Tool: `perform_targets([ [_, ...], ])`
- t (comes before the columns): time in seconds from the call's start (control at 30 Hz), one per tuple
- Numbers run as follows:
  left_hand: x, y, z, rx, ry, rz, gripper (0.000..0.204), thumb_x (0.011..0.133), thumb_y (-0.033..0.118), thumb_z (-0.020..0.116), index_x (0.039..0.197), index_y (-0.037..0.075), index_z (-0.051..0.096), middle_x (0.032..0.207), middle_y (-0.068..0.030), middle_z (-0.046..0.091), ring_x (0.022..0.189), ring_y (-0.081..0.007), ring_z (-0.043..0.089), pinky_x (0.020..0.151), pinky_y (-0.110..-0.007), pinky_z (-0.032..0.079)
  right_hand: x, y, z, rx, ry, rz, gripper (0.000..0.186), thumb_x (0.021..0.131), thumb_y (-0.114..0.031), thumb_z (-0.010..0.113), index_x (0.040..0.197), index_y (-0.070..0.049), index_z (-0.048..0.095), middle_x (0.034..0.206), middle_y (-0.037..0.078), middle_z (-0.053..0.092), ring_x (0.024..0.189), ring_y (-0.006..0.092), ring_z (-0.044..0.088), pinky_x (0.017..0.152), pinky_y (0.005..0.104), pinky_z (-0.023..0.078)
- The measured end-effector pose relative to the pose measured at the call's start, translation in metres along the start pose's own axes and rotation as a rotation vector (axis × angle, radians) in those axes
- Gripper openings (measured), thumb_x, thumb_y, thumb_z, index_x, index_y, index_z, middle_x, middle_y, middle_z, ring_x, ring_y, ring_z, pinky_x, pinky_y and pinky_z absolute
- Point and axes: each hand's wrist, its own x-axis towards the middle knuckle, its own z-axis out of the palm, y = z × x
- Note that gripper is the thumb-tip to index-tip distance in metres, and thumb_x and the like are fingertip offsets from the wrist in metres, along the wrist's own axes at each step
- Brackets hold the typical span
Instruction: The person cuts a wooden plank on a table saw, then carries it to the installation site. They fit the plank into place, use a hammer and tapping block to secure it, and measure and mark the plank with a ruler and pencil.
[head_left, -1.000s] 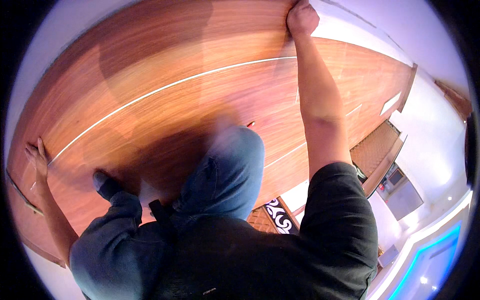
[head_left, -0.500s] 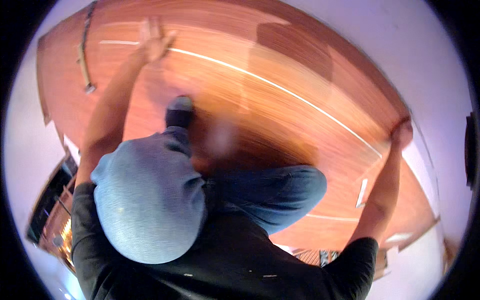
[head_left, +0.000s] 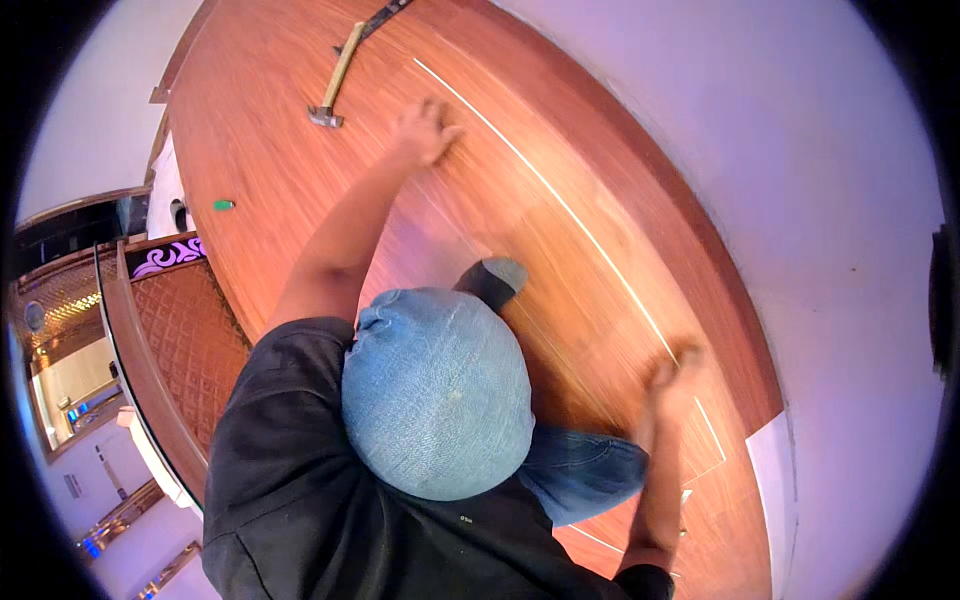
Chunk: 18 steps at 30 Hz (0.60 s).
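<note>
Wood-look floor planks (head_left: 560,310) lie under both hands, with a thin white line (head_left: 560,194) running along a long plank edge. My left hand (head_left: 428,132) rests with fingers apart on the planks, a little to the near side of that line. At the line's right part is my right hand (head_left: 680,372), smeared by motion, so its fingers cannot be read. A claw hammer (head_left: 343,77) with a wooden handle lies beyond and left of my left hand. Its handle end meets a dark long tool (head_left: 385,18), partly out of view.
A darker floor strip (head_left: 690,225) runs along the pale wall (head_left: 800,180) on the right. A small green object (head_left: 224,205) lies on the floor at left. Beyond it stands a brown quilted panel (head_left: 190,345). My bent knee in jeans (head_left: 435,390) is between my arms.
The view has turned, shifting the hammer rightward in the picture. My left hand has gone from the white line to its near side; my right hand has come from the wall side onto the line.
</note>
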Motion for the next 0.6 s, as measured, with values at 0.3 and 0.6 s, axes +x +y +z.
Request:
perform_targets([
  [0.3,0.072,-0.163,0.004,-0.093,-0.097,-0.300,0.065,0.095,0.051,0.065,0.147,0.011,0.060,0.157,-0.0137,0.055,0.146,-0.0342,0.049,0.120,-0.046,0.038,0.026,-0.144,0.007,-0.093,-0.387,-0.011,0.085,0.099,-0.054,0.061,0.165,-0.007,0.033,0.176,0.022,0.016,0.162,0.0457,0.010,0.131,0.0619,0.005],
  [0.6,0.047,-0.096,0.022,-0.420,-0.261,0.067,0.036,0.091,0.032,0.071,0.113,0.005,0.077,0.119,-0.0271,0.072,0.111,-0.0391,0.069,0.095,-0.050,0.054,-0.014,-0.086,-0.056,-0.197,-0.635,0.244,0.083,0.101,-0.042,0.063,0.167,-0.007,0.027,0.176,0.023,0.011,0.162,0.0450,0.010,0.131,0.0602,0.009],
])
